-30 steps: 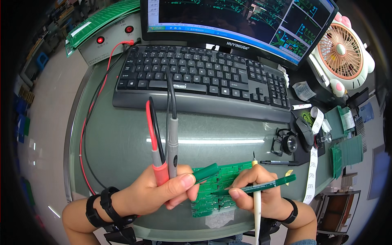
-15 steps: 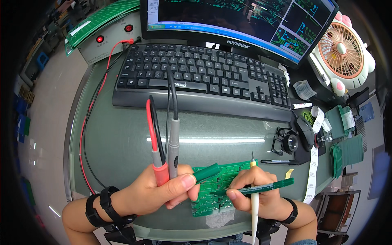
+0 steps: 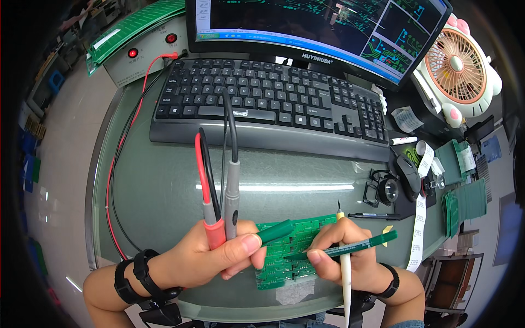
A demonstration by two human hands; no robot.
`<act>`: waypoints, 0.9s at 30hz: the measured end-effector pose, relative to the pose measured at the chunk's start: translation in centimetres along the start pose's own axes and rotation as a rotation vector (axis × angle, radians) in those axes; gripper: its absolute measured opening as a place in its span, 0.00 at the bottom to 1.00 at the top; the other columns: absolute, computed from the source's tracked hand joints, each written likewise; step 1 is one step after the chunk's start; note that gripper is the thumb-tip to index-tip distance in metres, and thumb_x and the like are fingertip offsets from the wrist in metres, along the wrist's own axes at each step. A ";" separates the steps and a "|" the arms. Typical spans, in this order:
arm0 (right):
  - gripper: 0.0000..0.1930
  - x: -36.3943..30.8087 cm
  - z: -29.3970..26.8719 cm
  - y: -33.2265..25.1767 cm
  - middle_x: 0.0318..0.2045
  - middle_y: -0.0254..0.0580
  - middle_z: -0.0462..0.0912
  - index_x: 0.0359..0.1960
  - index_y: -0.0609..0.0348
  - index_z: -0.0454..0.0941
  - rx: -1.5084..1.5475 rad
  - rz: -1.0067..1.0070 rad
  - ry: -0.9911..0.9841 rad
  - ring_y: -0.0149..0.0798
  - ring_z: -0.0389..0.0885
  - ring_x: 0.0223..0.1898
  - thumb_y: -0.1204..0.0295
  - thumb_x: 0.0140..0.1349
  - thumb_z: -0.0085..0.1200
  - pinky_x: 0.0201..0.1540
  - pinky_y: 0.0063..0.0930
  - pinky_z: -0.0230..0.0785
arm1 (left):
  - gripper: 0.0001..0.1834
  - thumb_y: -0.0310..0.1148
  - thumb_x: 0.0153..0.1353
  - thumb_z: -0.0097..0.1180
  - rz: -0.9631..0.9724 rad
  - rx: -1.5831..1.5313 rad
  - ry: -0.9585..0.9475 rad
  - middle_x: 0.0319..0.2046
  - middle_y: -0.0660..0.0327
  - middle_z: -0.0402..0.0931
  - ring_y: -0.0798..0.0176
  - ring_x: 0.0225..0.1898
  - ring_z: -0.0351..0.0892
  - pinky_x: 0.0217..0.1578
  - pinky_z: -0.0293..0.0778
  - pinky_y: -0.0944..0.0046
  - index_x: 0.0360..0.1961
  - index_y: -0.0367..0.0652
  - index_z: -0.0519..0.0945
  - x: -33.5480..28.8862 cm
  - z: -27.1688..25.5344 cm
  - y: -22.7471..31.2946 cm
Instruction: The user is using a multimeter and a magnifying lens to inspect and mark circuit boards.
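My left hand (image 3: 219,252) is closed around a red test probe (image 3: 215,234) and a grey test probe (image 3: 232,197), their leads rising from the tops. Thumb and fingers of that hand also pinch a green pen cap (image 3: 275,232). In my closed right hand (image 3: 350,254) is a green marker pen (image 3: 355,246), its tip low over a green circuit board (image 3: 273,269); whether it touches cannot be told. A slim white-handled tool (image 3: 345,279) with a dark pointed tip, like a craft knife, also stands in my right hand. Both hands partly cover the board.
Beyond the hands lies a black keyboard (image 3: 257,101) before a monitor (image 3: 306,27). A black pen (image 3: 374,216), a loupe (image 3: 387,190), a mouse (image 3: 408,174) and a paper strip (image 3: 418,232) lie right. At left, cables (image 3: 113,180) run from a grey box (image 3: 147,60).
The green marker pen has tilted a little, its back end moving up and right. The white-handled tool has shifted slightly right with my right hand. My left hand stays nearly still.
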State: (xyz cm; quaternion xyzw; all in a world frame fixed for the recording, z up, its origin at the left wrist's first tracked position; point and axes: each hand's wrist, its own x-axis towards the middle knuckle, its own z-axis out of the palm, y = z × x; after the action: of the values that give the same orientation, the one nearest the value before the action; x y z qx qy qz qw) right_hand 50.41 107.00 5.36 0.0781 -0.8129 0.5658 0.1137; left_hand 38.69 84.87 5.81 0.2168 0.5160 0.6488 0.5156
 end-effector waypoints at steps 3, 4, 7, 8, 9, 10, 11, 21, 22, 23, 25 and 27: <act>0.09 0.0 -0.1 0.1 0.18 0.36 0.77 0.27 0.60 0.72 0.007 0.033 0.001 0.29 0.72 0.16 0.76 0.56 0.63 0.19 0.22 0.61 | 0.27 0.48 0.69 0.46 0.002 0.021 -0.004 0.21 0.64 0.72 0.76 0.17 0.64 0.21 0.64 0.73 0.41 0.28 0.77 0.0 0.0 0.0; 0.09 0.0 0.0 0.2 0.18 0.36 0.76 0.27 0.60 0.72 -0.002 0.008 -0.005 0.29 0.72 0.16 0.76 0.56 0.63 0.19 0.23 0.61 | 0.27 0.48 0.69 0.46 -0.008 0.028 0.011 0.21 0.65 0.72 0.76 0.17 0.64 0.21 0.64 0.73 0.41 0.28 0.77 -0.1 0.1 0.1; 0.10 0.1 0.1 0.1 0.18 0.36 0.76 0.26 0.60 0.72 -0.010 -0.011 -0.013 0.29 0.72 0.17 0.75 0.56 0.63 0.19 0.23 0.61 | 0.26 0.48 0.69 0.46 -0.003 0.029 0.005 0.20 0.65 0.71 0.77 0.17 0.63 0.20 0.63 0.73 0.40 0.28 0.77 0.0 0.0 0.1; 0.10 0.1 0.1 0.1 0.18 0.36 0.76 0.26 0.60 0.72 -0.010 -0.004 -0.015 0.29 0.72 0.17 0.75 0.56 0.63 0.19 0.23 0.61 | 0.26 0.48 0.69 0.46 -0.003 0.030 0.005 0.20 0.65 0.71 0.77 0.17 0.63 0.20 0.63 0.73 0.40 0.28 0.77 0.0 0.0 0.1; 0.10 0.1 0.2 0.1 0.18 0.36 0.76 0.26 0.60 0.72 -0.010 -0.005 -0.015 0.29 0.72 0.17 0.75 0.56 0.63 0.19 0.23 0.61 | 0.26 0.47 0.69 0.45 -0.001 0.031 0.000 0.20 0.65 0.71 0.77 0.17 0.63 0.21 0.63 0.74 0.41 0.28 0.77 0.0 -0.1 0.1; 0.10 0.1 0.2 0.2 0.18 0.36 0.76 0.26 0.60 0.72 -0.024 -0.004 -0.017 0.29 0.72 0.18 0.75 0.56 0.63 0.20 0.23 0.61 | 0.26 0.47 0.69 0.45 0.001 0.033 -0.006 0.21 0.65 0.71 0.77 0.17 0.63 0.21 0.63 0.74 0.41 0.28 0.77 0.0 -0.1 0.1; 0.10 0.0 0.2 0.2 0.18 0.36 0.76 0.26 0.60 0.72 -0.039 -0.005 -0.019 0.29 0.73 0.18 0.74 0.57 0.63 0.20 0.23 0.61 | 0.26 0.47 0.69 0.45 0.001 0.034 -0.007 0.21 0.65 0.71 0.77 0.17 0.63 0.21 0.63 0.74 0.41 0.28 0.77 0.0 -0.2 0.1; 0.09 1.2 -2.7 -1.8 0.25 0.40 0.78 0.34 0.61 0.67 0.645 0.309 0.126 0.29 0.78 0.25 0.70 0.66 0.53 0.31 0.22 0.75 | 0.20 0.42 0.72 0.41 0.091 0.093 -0.050 0.12 0.71 0.60 0.75 0.15 0.58 0.45 0.71 0.65 0.28 0.39 0.74 0.3 0.2 0.1; 0.09 1.3 -2.6 -2.0 0.25 0.40 0.78 0.34 0.61 0.67 0.637 0.281 0.132 0.29 0.78 0.25 0.70 0.66 0.53 0.31 0.22 0.75 | 0.20 0.42 0.72 0.40 0.142 0.103 -0.084 0.12 0.71 0.59 0.75 0.15 0.57 0.56 0.70 0.60 0.28 0.39 0.74 0.3 0.3 0.1; 0.09 1.3 -2.5 -2.3 0.25 0.40 0.78 0.35 0.60 0.67 0.670 0.263 0.135 0.29 0.78 0.25 0.70 0.66 0.53 0.31 0.22 0.75 | 0.20 0.42 0.72 0.40 0.159 0.125 -0.093 0.12 0.71 0.59 0.75 0.15 0.57 0.56 0.70 0.60 0.28 0.39 0.74 0.2 0.5 0.2; 0.08 1.3 -2.2 -2.4 0.26 0.41 0.78 0.35 0.60 0.68 0.697 0.234 0.140 0.29 0.78 0.25 0.70 0.67 0.53 0.32 0.23 0.74 | 0.20 0.42 0.72 0.40 0.117 0.109 -0.118 0.11 0.71 0.58 0.75 0.14 0.56 0.67 0.58 0.53 0.28 0.39 0.74 0.0 0.6 0.3; 0.08 1.2 -2.0 -2.6 0.26 0.41 0.78 0.36 0.60 0.68 0.642 0.217 0.109 0.29 0.78 0.26 0.70 0.67 0.53 0.32 0.22 0.74 | 0.21 0.43 0.72 0.40 0.126 0.123 -0.122 0.11 0.71 0.58 0.75 0.14 0.55 0.65 0.61 0.54 0.29 0.39 0.74 -0.1 0.8 0.5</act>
State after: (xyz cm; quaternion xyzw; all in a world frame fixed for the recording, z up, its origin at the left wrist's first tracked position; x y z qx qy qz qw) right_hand 50.11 107.98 8.72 -0.0074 -0.5898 0.8048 0.0657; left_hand 39.13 85.13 6.56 0.3192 0.5078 0.6327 0.4897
